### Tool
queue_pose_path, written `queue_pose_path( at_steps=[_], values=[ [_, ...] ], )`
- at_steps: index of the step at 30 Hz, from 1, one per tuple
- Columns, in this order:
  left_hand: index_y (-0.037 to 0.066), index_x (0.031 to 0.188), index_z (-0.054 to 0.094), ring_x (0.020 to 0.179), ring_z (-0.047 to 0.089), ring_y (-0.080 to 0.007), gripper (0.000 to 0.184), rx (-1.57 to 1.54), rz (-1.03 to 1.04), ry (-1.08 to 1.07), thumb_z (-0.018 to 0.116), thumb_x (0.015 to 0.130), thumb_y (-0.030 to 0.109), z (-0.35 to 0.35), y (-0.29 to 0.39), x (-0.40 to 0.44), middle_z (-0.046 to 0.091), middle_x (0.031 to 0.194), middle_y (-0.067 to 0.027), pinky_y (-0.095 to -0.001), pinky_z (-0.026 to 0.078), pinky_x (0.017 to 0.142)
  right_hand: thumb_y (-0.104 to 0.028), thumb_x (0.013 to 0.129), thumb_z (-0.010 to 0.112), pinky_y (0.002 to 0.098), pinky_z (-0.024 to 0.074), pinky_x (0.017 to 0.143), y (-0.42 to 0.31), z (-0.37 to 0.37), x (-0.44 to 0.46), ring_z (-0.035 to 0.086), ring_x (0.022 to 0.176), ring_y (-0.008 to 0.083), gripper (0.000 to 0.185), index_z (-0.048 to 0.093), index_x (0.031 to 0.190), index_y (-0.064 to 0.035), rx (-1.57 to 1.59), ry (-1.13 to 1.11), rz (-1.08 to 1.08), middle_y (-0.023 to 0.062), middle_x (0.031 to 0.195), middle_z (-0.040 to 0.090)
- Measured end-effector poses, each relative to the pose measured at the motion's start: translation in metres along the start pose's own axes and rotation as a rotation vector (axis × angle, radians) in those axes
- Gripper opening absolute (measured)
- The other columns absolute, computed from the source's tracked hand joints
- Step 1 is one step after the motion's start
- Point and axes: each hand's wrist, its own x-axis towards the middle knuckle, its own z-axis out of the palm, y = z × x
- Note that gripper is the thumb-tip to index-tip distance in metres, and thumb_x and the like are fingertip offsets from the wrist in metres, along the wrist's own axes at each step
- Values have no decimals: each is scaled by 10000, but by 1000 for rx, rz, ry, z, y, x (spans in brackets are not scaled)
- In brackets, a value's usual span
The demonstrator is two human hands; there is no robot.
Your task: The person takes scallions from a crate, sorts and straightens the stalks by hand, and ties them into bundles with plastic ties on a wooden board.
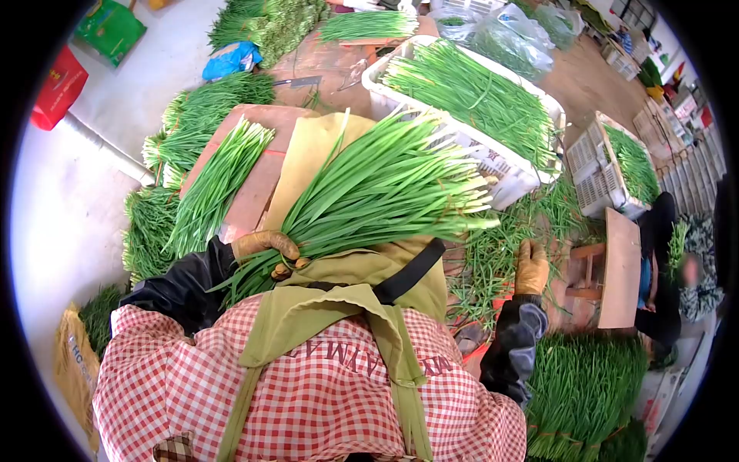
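Note:
A large loose bunch of garlic chives point(377, 185) lies across my lap, its pale cut ends pointing right. My left hand point(265, 250), in a tan glove, is closed round the leaf ends at the bunch's lower left. My right hand point(531, 271), gloved the same way, is away to the right with its fingers stretched forward, above scattered chive leaves point(489, 269) on the floor. Nothing shows in its grasp, though the palm side is hidden. A smaller bunch of chives point(219, 185) rests on a reddish-brown board point(289, 123) to the left.
A white plastic crate point(500, 181) full of chives stands ahead, with another crate point(593, 169) at right. Tied bundles point(208, 104) are stacked at left, more chives point(589, 385) at lower right. A knife point(299, 81) lies ahead. A wooden stool point(620, 269) and another person point(670, 269) are at right.

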Motion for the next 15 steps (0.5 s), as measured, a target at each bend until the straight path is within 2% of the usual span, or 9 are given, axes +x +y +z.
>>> queue_pose_path(
  at_steps=[3, 5, 7, 8, 9, 10, 11, 12, 15],
  values=[
    [-23, 986, 615, 531, 561, -106, 268, 30, 39, 74, 617, 801, 172, -2, 3, 5, 613, 677, -50, -209, 459, 503, -145, 888, 629, 205, 376, 524, -90, 10, -42, 434, 583, 53, 115, 643, 954, -52, 378, -17, -207, -47, 708, 549],
    [-24, 990, 638, 568, 595, -109, 276, 155, 156, 98, 634, 790, 165, -5, 8, 10, 653, 759, -65, -224, 493, 526, -184, 824, 708, 237, 397, 515, -114, 37, -53, 452, 574, 73, 203, 646, 985, -77, 198, -40, -372, -18, 643, 544],
    [-25, 1026, 643, 610, 616, -102, 301, -105, 0, -85, 632, 790, 162, -12, 19, 25, 674, 846, -79, -220, 517, 582, -428, 811, 661, 398, 480, 630, -133, 74, -50, 627, 669, 315, 338, 638, 971, -130, -362, -112, -296, 148, 710, 640],
    [-25, 1026, 643, 610, 616, -102, 301, -99, -20, -90, 632, 790, 162, -11, 23, 29, 674, 846, -79, -220, 517, 582, -431, 831, 614, 446, 477, 687, -112, 106, -35, 623, 750, 397, 326, 623, 967, -134, -271, -216, -290, 186, 787, 660],
    [-47, 1083, 606, 583, 598, -107, 363, -90, 13, 11, 619, 780, 153, -9, 25, 34, 661, 809, -85, -215, 500, 557, -358, 827, 629, 419, 480, 669, -108, 130, -32, 632, 706, 337, 293, 600, 966, -102, -198, -227, -311, 152, 765, 664],
    [-70, 1139, 569, 556, 580, -112, 429, -80, 51, 112, 605, 770, 145, -7, 30, 38, 649, 773, -92, -209, 482, 532, -270, 860, 597, 381, 473, 624, -120, 147, -33, 579, 597, 263, 219, 576, 933, -64, 193, -428, -14, 79, 653, 600],
    [-92, 1196, 532, 529, 562, -117, 496, -71, 92, 218, 592, 760, 136, -7, 37, 41, 637, 736, -98, -204, 465, 506, -237, 884, 571, 327, 432, 559, -127, 149, -34, 513, 546, 194, 178, 562, 890, -60, 392, -606, -108, 38, 603, 525],
    [-105, 1180, 539, 467, 493, -112, 494, 45, 132, -41, 578, 744, 125, -6, 52, 38, 590, 646, -87, -205, 414, 458, -205, 907, 545, 273, 390, 494, -157, 142, -42, 448, 494, 126, 161, 549, 848, -55, 599, -809, -166, -4, 554, 450],
    [-118, 1168, 534, 440, 448, -112, 488, 10, 223, -26, 578, 746, 123, -9, 65, 51, 538, 586, -67, -218, 384, 449, -201, 914, 536, 211, 319, 460, -209, 95, -37, 426, 507, 58, 178, 529, 813, -54, 843, -1416, 57, -25, 569, 440]
  ],
)
